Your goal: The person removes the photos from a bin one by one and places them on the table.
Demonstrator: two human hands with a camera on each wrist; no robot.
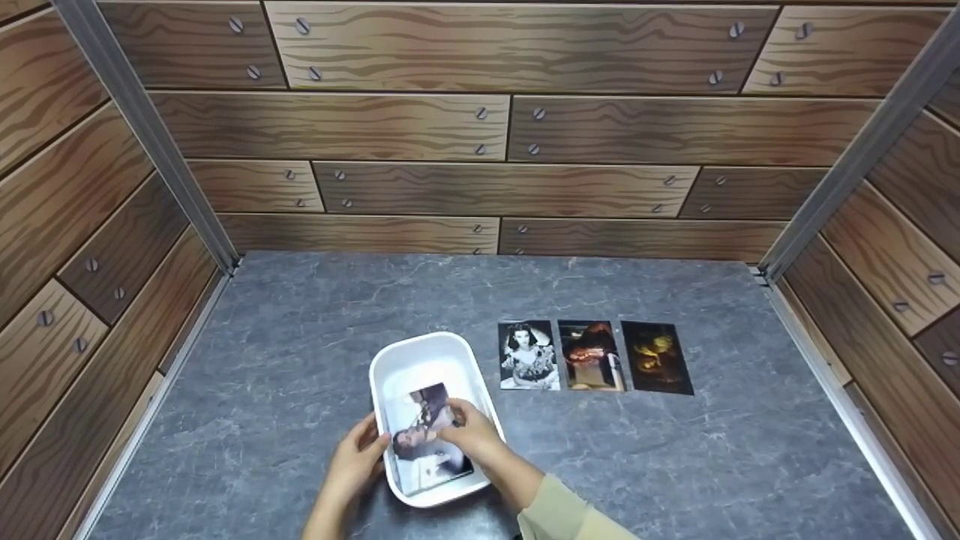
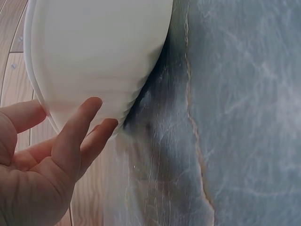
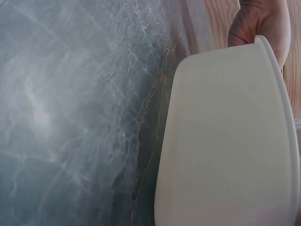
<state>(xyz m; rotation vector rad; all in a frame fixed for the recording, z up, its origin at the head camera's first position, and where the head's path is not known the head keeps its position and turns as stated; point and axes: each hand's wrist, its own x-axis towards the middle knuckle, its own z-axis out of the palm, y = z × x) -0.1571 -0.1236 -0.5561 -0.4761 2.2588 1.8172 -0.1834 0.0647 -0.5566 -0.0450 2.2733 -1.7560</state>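
Observation:
A white plastic tub (image 1: 427,346) stands on the grey marbled table, turned slightly. My left hand (image 1: 354,457) holds its left side, thumb at the rim. In the left wrist view, the left hand's fingers (image 2: 89,113) lie along the tub's outer wall (image 2: 103,52). Inside the tub is a photo card (image 1: 424,431) showing a person, possibly on top of others. My right hand (image 1: 480,435) reaches over the right rim and pinches the card's right edge between thumb and fingers. The tub's wall (image 3: 225,141) hides that grip in the right wrist view.
Right of the tub, three photo cards lie in a row: a black-and-white portrait (image 1: 529,356), a reddish-brown picture (image 1: 591,355) and a dark picture with a golden glow (image 1: 656,358). Wood-patterned walls (image 1: 420,127) with metal corner posts enclose the table (image 1: 300,315).

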